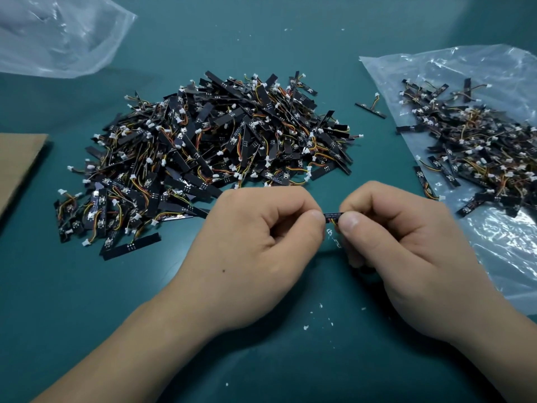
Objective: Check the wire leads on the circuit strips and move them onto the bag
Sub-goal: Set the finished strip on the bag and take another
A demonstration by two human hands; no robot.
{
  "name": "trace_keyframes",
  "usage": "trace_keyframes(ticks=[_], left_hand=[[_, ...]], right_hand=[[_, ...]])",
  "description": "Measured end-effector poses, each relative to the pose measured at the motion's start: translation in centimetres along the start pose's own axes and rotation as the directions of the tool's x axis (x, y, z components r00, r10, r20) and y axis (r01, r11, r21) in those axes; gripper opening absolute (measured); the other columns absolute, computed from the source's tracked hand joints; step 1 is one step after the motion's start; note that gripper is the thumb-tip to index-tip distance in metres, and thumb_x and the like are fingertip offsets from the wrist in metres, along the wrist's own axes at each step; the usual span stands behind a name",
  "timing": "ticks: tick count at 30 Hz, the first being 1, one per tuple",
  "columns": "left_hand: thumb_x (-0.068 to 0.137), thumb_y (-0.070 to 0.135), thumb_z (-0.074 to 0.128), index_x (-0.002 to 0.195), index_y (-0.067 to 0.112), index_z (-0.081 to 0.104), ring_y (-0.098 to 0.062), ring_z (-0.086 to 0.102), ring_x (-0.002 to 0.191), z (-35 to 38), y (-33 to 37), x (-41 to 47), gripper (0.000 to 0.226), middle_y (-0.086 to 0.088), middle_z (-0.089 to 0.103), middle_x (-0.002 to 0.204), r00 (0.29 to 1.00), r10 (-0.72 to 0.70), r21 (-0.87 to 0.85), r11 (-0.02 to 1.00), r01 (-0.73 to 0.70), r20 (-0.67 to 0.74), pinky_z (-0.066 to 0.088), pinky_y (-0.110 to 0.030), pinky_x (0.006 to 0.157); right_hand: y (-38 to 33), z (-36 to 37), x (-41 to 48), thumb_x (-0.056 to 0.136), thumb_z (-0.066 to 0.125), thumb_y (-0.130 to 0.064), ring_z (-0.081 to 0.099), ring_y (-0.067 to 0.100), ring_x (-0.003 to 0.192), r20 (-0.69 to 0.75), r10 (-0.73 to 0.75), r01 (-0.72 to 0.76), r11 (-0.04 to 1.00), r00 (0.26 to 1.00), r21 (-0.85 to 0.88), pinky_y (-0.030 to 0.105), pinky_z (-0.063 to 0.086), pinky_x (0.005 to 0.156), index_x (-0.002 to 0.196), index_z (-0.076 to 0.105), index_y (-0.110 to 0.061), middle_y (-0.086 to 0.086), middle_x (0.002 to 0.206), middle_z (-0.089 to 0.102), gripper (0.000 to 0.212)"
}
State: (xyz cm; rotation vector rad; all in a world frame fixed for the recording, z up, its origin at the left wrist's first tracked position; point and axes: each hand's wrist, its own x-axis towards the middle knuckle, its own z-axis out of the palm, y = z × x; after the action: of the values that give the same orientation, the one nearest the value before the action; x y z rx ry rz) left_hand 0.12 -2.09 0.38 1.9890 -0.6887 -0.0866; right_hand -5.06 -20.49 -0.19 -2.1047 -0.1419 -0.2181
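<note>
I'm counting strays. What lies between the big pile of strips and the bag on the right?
In the head view, one loose strip with its wire lies on the table between the pile and the bag.

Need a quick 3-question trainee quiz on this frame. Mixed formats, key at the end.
1. True or false: the left hand alone holds the strip being checked.
2. Where does the bag carrying strips lie, relative to the big pile? A) to its right B) to its left C) beneath it
3. Fill in: one lone strip lies on the table between the big pile and the ____.
Key: 1 false, the right hand pinches it too. 2 A. 3 bag.
</note>
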Motion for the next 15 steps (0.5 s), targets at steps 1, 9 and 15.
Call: trace_keyframes(ticks=[1,9,15], left_hand=[[0.091,0.021,0.058,0.069,0.016,0.064,-0.007,0.040,0.048,0.04,0.01,0.02,0.023,-0.002,0.049,0.054,1.000,-0.002,0.004,1.000,0.002,0.004,0.031,-0.017,0.048],[0.092,0.020,0.059,0.071,0.016,0.066,-0.006,0.041,0.049,0.10,-0.05,-0.03,0.022,0.000,0.050,0.056,1.000,0.005,0.017,1.000,-0.005,-0.015,0.032,-0.016,0.048],[0.090,0.020,0.059,0.068,0.016,0.065,-0.004,0.038,0.046,0.00,0.03,-0.07,0.023,0.003,0.046,0.051,1.000,-0.005,-0.008,1.000,0.005,-0.023,0.029,-0.014,0.047]], right_hand=[[0.03,-0.03,-0.01,0.094,0.052,-0.042,0.051,0.021,0.054,0.000,0.001,-0.001,1.000,1.000,0.005,0.042,0.043,0.054,0.080,0.060,-0.023,0.005,0.061,0.058,0.025],[-0.02,-0.03,-0.07,0.095,0.052,-0.043,0.052,0.022,0.051,-0.006,-0.011,0.011,1.000,1.000,-0.020,0.040,0.043,0.053,0.082,0.061,-0.024,0.007,0.062,0.060,0.025],[-0.01,-0.04,-0.05,0.095,0.052,-0.043,0.057,0.021,0.055,0.009,0.000,0.000,1.000,1.000,0.010,0.036,0.046,0.054,0.085,0.063,-0.027,-0.002,0.063,0.064,0.022]])
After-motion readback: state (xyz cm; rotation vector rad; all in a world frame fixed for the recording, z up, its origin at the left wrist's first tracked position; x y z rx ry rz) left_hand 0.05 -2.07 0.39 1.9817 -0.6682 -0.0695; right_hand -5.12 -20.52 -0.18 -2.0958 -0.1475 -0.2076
